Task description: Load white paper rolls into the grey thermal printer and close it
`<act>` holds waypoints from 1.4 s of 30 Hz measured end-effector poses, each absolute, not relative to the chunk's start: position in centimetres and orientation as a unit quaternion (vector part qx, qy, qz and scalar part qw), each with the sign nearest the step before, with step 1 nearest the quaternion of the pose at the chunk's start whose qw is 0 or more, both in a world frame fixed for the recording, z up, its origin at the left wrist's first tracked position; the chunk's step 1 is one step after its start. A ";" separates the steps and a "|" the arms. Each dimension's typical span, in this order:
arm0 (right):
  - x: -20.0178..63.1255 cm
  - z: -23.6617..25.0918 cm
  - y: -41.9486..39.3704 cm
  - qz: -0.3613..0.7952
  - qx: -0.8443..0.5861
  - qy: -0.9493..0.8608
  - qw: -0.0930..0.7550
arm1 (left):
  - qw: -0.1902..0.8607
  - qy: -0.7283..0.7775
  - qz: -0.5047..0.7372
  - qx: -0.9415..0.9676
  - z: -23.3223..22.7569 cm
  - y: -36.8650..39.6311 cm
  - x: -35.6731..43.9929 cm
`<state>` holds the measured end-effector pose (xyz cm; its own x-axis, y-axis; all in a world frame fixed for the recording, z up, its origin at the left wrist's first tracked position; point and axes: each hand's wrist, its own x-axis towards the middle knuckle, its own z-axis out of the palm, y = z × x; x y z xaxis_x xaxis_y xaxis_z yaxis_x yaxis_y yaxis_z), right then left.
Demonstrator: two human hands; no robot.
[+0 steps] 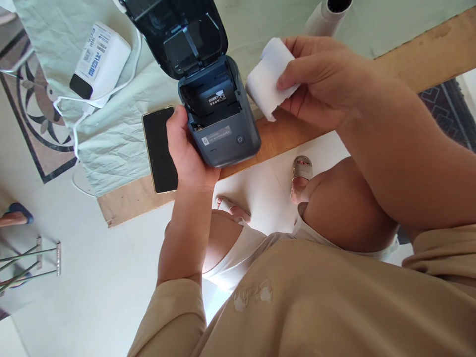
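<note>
A dark label printer [226, 141] rests in my left hand [186, 148], with the thumb along its left side and the other fingers hidden beneath. Its lid [186, 37] is flipped up, and the paper bay [215, 96] shows a small printed sticker and no roll. To the right of the printer, my right hand [316, 79] pinches a white paper roll [271, 74] between thumb and fingers. The roll's loose end hangs down with a torn edge. A gap separates roll and printer.
A black-screened phone [159, 153] lies by my left hand on the wooden table edge [130, 203]. Beyond it are a white labelled device [100, 64] with a white cable [76, 134] and a pale green cloth [111, 163]. A white cylinder [327, 20] stands at the back right.
</note>
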<state>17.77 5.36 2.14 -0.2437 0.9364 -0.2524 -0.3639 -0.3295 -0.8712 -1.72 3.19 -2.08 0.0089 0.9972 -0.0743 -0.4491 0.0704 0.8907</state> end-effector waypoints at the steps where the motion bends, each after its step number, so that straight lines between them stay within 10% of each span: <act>1: 17.7 2.2 5.3 0.713 -0.400 -0.354 0.454 | 0.618 0.395 0.583 0.350 -2.1 3.2 -1.7; 42: 17.4 2.7 5.1 0.670 -0.451 -0.356 0.469 | 0.628 0.388 0.580 0.345 -2.3 2.9 -1.8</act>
